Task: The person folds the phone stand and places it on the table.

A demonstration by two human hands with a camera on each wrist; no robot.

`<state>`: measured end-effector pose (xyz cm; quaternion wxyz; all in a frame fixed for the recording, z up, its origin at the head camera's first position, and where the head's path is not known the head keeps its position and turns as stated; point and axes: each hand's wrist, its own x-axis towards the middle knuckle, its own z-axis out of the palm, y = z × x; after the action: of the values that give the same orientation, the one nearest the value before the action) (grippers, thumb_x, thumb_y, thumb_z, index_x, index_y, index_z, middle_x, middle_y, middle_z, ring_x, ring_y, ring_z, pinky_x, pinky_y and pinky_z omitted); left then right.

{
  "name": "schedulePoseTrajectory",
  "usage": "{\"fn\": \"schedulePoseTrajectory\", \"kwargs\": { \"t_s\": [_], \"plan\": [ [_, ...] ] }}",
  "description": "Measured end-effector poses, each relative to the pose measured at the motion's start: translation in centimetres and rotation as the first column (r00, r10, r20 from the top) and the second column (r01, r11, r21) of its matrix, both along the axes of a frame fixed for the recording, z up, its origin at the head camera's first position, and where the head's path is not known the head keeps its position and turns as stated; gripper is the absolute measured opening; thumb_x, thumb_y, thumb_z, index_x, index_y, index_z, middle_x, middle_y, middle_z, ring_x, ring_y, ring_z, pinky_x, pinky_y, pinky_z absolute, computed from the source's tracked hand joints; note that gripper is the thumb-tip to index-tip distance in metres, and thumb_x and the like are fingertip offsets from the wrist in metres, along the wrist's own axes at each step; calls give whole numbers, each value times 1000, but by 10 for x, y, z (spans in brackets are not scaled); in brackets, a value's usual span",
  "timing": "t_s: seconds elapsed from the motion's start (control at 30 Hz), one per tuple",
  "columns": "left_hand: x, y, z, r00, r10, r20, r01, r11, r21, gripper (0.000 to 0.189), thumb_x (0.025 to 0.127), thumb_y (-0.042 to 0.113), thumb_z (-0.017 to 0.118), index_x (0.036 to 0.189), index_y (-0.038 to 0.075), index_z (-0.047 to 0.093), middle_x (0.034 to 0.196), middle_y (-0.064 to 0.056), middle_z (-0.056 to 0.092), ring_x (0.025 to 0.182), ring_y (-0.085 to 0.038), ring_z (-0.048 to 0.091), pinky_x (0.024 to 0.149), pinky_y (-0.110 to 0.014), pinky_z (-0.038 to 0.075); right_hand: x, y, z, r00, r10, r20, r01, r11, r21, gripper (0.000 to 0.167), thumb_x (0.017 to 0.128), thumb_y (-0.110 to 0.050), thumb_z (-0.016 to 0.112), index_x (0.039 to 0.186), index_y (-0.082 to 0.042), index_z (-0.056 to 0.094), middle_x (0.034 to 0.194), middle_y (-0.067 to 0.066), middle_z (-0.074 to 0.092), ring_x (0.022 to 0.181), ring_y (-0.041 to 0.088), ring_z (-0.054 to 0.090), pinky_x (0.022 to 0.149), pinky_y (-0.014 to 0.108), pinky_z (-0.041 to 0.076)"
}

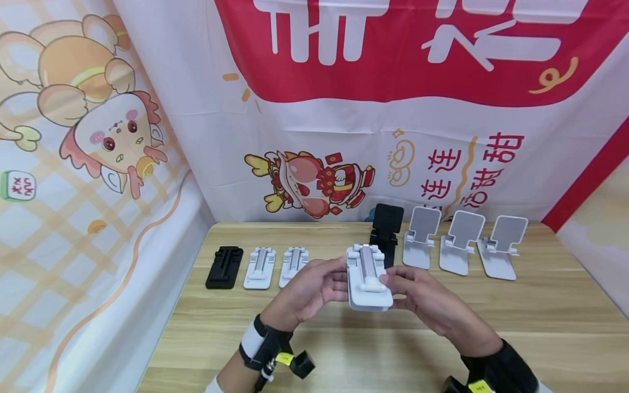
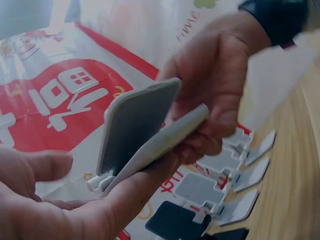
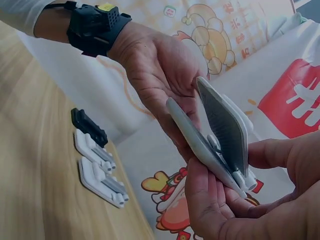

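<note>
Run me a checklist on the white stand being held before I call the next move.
1. Held white stand lifted off the table: ok.
2. Right grip on it: ok; thumb by the upper panel, fingers beneath the lower panel.
3. Left grip supporting it: ok; fingers under the lower panel, thumb apart from it.
4. Panels spread as wide as on the three white opened stands: not ok; only a narrow wedge between them.
5. Two white folded stands and black folded stand clear of both grips: ok.
6. Hinge keeping its angle unsupported: cannot tell.
</note>
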<state>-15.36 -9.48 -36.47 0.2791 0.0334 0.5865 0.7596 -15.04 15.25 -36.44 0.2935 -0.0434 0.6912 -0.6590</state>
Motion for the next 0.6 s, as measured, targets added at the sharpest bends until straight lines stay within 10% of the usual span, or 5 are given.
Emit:
{"fn": "schedulePoseTrajectory", "kwargs": {
  "t_s": [0.2,0.43,0.5,0.6],
  "plan": [
    [0,6,-1,998,28,-48,-38,971,-237,32,101,19,65,129,3,67,115,-10,76,101,-19,75,88,-32,63,1,-3,-1,999,-22,-25,23,999,29,48,105,-20,57,138,10,41,125,16,56,103,21,63,94,39,60],
    [1,12,-6,992,52,-112,-84,950,-300,31,101,18,65,128,3,66,109,-9,78,96,-18,75,84,-32,63,2,-5,-5,996,-34,-86,39,997,62,40,102,-14,58,131,12,47,117,15,59,96,20,65,86,36,62],
    [2,18,-6,979,65,-193,-139,906,-400,33,101,21,66,128,3,65,108,-7,77,93,-16,73,82,-32,63,2,-6,-6,995,-49,-90,56,996,75,40,101,-13,60,130,12,48,116,15,60,94,20,66,85,35,63],
    [9,28,-1,943,37,-332,-235,781,-579,39,103,28,63,131,1,64,109,-4,70,90,-15,65,75,-29,58,2,-9,-8,993,-83,-82,90,992,91,38,100,-11,62,128,11,49,113,15,61,91,20,67,82,34,63]
  ]
}}
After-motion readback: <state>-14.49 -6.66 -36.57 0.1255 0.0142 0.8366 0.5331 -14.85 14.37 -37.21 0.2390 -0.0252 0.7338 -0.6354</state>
